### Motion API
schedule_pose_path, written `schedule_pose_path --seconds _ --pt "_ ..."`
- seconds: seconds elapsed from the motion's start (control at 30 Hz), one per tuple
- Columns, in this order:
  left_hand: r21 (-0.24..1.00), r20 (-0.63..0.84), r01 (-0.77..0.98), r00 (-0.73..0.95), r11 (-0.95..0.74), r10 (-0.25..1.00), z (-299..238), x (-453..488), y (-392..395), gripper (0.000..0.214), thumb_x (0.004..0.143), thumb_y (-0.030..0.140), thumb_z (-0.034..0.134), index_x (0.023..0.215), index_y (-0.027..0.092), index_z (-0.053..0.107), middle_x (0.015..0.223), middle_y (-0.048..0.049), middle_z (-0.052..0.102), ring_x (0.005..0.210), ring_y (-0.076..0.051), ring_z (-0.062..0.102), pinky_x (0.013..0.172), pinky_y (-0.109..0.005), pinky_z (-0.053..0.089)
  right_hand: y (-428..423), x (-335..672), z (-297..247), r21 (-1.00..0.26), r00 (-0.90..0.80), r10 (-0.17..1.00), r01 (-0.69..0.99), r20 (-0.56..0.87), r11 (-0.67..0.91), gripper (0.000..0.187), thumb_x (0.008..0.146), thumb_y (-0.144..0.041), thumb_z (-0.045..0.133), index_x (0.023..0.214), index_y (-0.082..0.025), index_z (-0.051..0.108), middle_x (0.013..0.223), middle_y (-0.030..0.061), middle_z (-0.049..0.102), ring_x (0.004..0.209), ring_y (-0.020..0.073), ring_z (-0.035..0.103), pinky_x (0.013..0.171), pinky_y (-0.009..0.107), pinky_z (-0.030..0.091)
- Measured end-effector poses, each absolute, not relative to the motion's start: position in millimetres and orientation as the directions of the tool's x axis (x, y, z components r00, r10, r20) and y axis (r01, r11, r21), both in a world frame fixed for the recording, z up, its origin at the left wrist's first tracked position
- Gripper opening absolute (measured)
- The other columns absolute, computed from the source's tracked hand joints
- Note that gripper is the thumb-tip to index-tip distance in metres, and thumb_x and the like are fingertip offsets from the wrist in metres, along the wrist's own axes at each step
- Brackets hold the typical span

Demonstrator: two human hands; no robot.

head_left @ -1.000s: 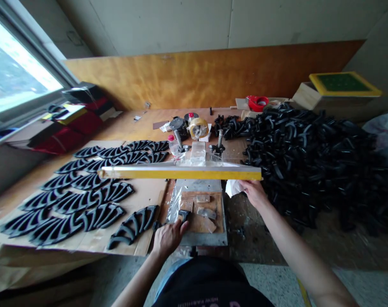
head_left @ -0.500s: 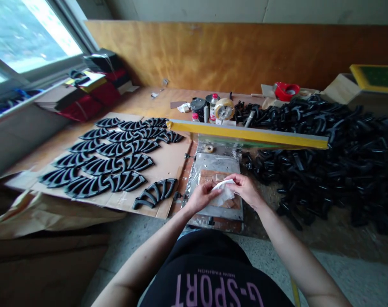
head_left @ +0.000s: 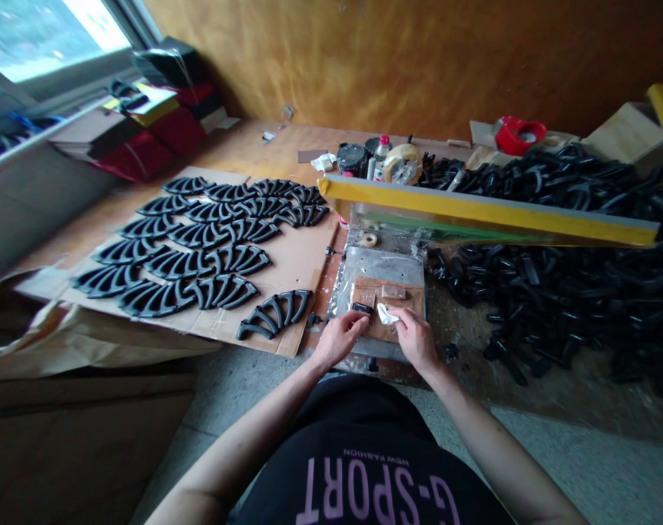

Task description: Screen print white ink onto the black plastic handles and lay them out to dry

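Note:
My right hand point(head_left: 417, 339) pinches a crumpled white cloth or tissue point(head_left: 386, 314) over the brown board of a small work fixture point(head_left: 394, 264). Just left of the cloth, a small black plastic part point(head_left: 362, 308) with faint pale marking on its top lies on the board. The fingers of my left hand point(head_left: 342, 338) are closed at this part's near edge, and their tips are partly hidden. A small wooden block point(head_left: 393, 292) sits behind the cloth. Over the fixture's far side slants a yellow-edged screen frame point(head_left: 473, 202).
Curved black parts point(head_left: 161, 295) lie in rows on a cardboard sheet point(head_left: 303, 259) at left. A big heap of black parts point(head_left: 555, 284) covers the right side. Behind the frame stand a bottle point(head_left: 382, 153), a tape roll point(head_left: 403, 164) and a dark tub point(head_left: 351, 157).
Both hands held the white cloth; now only my right hand has it, bunched smaller. My left hand has let go and moved down to the black part, which now shows. The view has tilted down.

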State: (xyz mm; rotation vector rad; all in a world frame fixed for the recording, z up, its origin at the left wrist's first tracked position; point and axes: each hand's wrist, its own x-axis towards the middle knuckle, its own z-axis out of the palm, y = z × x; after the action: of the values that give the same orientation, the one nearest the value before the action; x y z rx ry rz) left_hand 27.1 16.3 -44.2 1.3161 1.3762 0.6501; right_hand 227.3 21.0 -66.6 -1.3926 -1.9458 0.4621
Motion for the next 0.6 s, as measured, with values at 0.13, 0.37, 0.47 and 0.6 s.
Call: schedule_pose_path --seconds 0.13,0.37,0.47,0.6 --pt "0.534 -0.100 0.843 0.138 -0.064 0.985 -69 24 5 0.040 0.086 0.046 0.059 0.116 0.019 0.060 0.105 -0.0083 0.067 0.099 -0.022 0.063 0.085 -0.031 0.050 33 231 -78 -0.607 -0.153 0.935 0.724 0.320 0.327 0.031 0.087 -0.010 0.045 0.103 -0.020 0.070 0.103 0.0073 0.072 0.096 0.0214 0.067 0.088 0.036 0.054" --pt "0.272 -0.116 0.910 0.354 -0.313 0.928 -76 10 11 0.021 0.094 0.030 0.050 0.107 0.022 0.063 0.100 -0.0067 0.064 0.097 -0.021 0.059 0.081 -0.029 0.048 58 200 -80 -0.555 -0.401 0.845 0.637 0.353 0.534 0.043 0.091 -0.006 0.041 0.119 -0.024 0.068 0.118 0.0034 0.070 0.113 0.0180 0.063 0.103 0.034 0.048" --pt "0.266 -0.121 0.898 0.392 -0.350 0.912 -78 0 13 0.021 0.094 0.028 0.049 0.107 0.021 0.064 0.099 -0.0063 0.064 0.095 -0.020 0.058 0.083 -0.028 0.048 65 189 -86 -0.514 -0.507 0.806 0.624 0.306 0.588 0.044 0.092 -0.007 0.039 0.123 -0.021 0.066 0.122 0.0058 0.069 0.115 0.0189 0.062 0.104 0.035 0.048" --pt "0.262 -0.102 0.894 0.400 -0.363 0.911 -84 -2 12 0.025 0.095 0.029 0.046 0.111 0.020 0.063 0.099 -0.0069 0.063 0.093 -0.021 0.057 0.078 -0.028 0.048 62 182 -95 -0.431 -0.617 0.765 0.648 0.188 0.628 0.047 0.091 -0.007 0.040 0.131 -0.018 0.061 0.131 0.0095 0.063 0.126 0.0231 0.055 0.109 0.042 0.043"
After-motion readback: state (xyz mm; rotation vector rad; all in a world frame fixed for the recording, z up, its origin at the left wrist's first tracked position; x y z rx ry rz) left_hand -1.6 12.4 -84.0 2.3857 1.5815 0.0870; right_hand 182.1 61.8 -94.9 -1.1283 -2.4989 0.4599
